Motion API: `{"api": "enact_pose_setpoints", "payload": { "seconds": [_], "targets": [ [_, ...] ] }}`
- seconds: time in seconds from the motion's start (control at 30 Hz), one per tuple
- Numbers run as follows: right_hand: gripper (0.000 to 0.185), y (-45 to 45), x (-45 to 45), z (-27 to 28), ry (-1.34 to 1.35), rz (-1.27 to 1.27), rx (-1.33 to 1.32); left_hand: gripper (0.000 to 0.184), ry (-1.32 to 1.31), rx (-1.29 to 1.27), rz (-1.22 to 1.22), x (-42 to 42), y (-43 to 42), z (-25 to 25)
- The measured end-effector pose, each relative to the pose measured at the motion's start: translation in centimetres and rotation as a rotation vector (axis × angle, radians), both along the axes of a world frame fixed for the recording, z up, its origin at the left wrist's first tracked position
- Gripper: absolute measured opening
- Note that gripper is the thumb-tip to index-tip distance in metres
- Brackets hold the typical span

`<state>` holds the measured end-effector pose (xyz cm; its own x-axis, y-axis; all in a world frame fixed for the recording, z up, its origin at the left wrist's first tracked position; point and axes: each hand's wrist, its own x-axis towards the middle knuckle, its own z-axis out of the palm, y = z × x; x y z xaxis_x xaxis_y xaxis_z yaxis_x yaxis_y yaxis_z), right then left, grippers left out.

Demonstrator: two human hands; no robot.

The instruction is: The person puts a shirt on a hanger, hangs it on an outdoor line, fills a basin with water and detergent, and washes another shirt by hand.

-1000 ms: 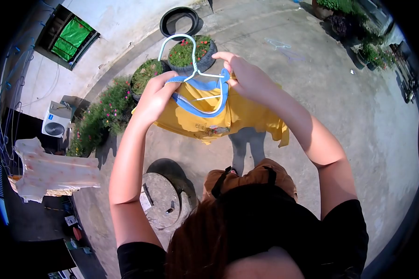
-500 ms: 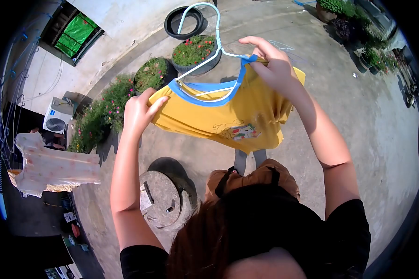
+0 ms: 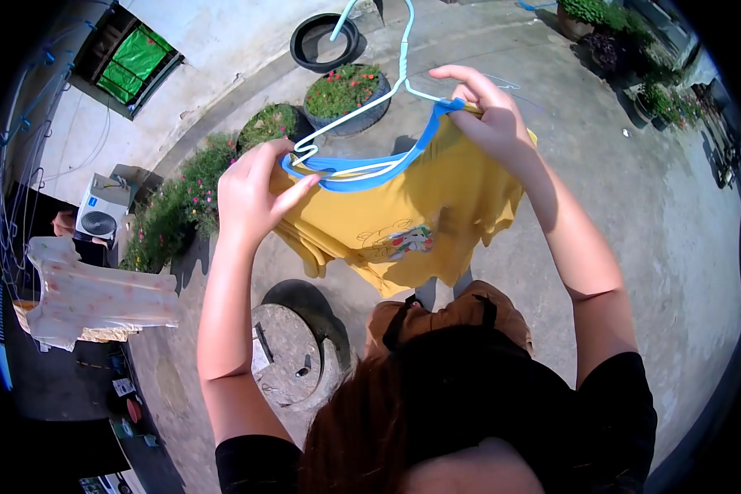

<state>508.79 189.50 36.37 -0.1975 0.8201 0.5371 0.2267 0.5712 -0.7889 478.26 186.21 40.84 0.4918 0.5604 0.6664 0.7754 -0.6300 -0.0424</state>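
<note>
In the head view, a yellow shirt (image 3: 436, 185) is held up in the air between the two hands, in front of the person and over the concrete ground (image 3: 552, 272), with a planter (image 3: 333, 90) beyond it. The left hand (image 3: 255, 189) is closed in a narrow pinch, thumb and fingers on the shirt by the neck opening, right beside one end of the light-coloured hanger (image 3: 403, 74). The right hand (image 3: 494, 128) grips the opposite shoulder of the shirt, its index finger lifted away from the cloth. As far as things have got, the hanger's arm on the right runs under the blue collar (image 3: 362, 183) and seems to sit within that shoulder; the lower bar shows across the neck opening. On the left, the notched end shows at the collar's edge, so that shoulder looks not yet filled. The hook points up and away from the person, its tip curling to the left. The hanger's long axis runs across the view, tilted, higher at the right. The shirt's neck faces the hook, its hem points down toward the person, and the printed picture (image 3: 412, 239) faces the camera.
</note>
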Motion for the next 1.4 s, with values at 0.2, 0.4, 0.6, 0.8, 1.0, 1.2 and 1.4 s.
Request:
{"api": "enact_pose_setpoints", "payload": {
  "seconds": [0.2,0.4,0.6,0.8,1.0,1.2,1.4],
  "targets": [
    [0.034,0.9,-0.8,0.3,-0.223,-0.022,0.244,0.039,0.028,0.054,0.226,-0.9,0.8,-0.9],
    [0.023,1.9,1.9,1.1,-0.431,-0.108,0.091,0.035,-0.125,0.181,0.297,-4.1,1.2,-0.2],
    [0.026,3.0,5.6,0.0,-0.381,0.021,-0.178,0.036,-0.146,0.180,0.323,-5.5,0.9,0.3],
    [0.028,2.8,6.8,1.9,-0.490,-0.055,-0.114,0.036,-0.123,0.199,0.316,-6.5,1.1,0.5],
    [0.032,3.0,8.0,2.1,-0.324,-0.043,-0.115,0.034,-0.192,0.159,0.311,-6.8,0.5,1.0],
    [0.026,2.2,6.6,2.3,-0.315,0.019,-0.026,0.036,-0.265,0.108,0.328,-6.2,0.3,0.8],
    [0.035,-0.7,1.9,5.9,-0.594,0.025,0.155,0.038,-0.295,0.119,0.230,-3.7,0.8,1.1]
  ]
}}
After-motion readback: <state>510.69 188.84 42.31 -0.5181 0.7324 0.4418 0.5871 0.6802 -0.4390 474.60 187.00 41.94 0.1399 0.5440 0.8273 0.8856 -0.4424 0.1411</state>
